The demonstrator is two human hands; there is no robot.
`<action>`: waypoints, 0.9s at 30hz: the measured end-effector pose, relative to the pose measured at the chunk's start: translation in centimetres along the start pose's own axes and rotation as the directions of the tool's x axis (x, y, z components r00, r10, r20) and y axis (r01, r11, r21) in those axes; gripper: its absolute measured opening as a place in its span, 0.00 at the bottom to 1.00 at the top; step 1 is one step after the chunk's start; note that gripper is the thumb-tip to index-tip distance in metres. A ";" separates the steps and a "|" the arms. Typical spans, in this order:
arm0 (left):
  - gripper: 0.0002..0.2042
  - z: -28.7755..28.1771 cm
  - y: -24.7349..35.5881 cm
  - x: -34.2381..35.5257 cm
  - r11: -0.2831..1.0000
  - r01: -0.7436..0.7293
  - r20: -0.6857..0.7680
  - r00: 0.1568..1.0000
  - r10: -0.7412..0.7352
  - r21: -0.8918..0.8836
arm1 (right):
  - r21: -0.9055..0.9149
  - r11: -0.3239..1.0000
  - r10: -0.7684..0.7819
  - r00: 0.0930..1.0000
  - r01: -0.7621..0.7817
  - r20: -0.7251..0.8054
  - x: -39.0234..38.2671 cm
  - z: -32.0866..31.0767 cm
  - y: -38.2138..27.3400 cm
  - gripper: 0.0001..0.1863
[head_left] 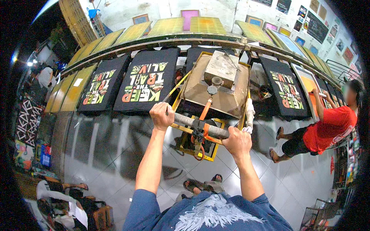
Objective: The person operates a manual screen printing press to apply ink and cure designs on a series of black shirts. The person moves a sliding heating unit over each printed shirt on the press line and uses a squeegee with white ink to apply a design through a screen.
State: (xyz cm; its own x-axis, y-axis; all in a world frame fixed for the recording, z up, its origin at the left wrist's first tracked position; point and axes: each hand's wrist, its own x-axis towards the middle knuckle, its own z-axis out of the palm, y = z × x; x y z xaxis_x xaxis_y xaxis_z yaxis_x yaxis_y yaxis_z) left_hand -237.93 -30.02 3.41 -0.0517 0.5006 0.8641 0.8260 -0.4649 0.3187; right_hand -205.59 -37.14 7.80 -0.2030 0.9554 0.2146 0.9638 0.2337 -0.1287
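Note:
My left hand (161, 115) is wrapped around the left end of a grey tape-wound handlebar (183, 119). At the bar's right end, my right hand (237, 142) is closed on it too. The bar belongs to a wheeled-looking heater with a yellow metal frame (210, 157). Its wide brownish metal hood (196, 86) hangs over the row of shirts and carries a dusty box (221, 69) on top. An orange rod (206, 109) runs from the hood to the bar's middle, where dark wrapping and cords are bunched. The shirt under the hood is mostly hidden.
Black shirts with colourful lettering (140, 84) lie on the long bench either side of the hood. Yellow printing screens (165, 27) lean behind them. At right, a person in red (327, 129) works at a framed screen (306, 90). Another person sits at lower left.

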 end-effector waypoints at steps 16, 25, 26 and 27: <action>0.11 -5.5 4.5 -5.8 0.995 0.042 -0.081 0.996 -0.034 0.095 | 0.041 0.793 -0.609 0.793 0.608 0.022 10.0 -4.6 -3.5 0.31; 0.10 -3.0 5.9 -4.8 0.998 0.057 -0.154 0.986 -0.060 -0.023 | 0.089 0.887 -0.459 0.887 0.454 0.047 14.1 -1.1 -2.1 0.12; 0.10 -3.5 5.8 -4.5 0.998 0.070 -0.154 0.986 -0.070 -0.005 | 0.026 0.889 -0.458 0.889 0.458 0.017 15.6 0.7 -0.9 0.12; 0.10 -4.4 5.9 -5.1 0.996 0.087 -0.135 0.987 -0.085 0.009 | 0.031 0.886 -0.464 0.886 0.463 0.019 15.4 1.6 -1.6 0.12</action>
State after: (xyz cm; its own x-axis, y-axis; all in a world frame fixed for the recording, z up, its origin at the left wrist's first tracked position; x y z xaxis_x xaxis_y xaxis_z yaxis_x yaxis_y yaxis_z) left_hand -235.22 -38.57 2.57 -0.1969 0.4350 0.8786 0.8232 -0.4134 0.3892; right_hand -210.55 -22.55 9.75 -0.6303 0.7411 0.2312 0.7542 0.6552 -0.0443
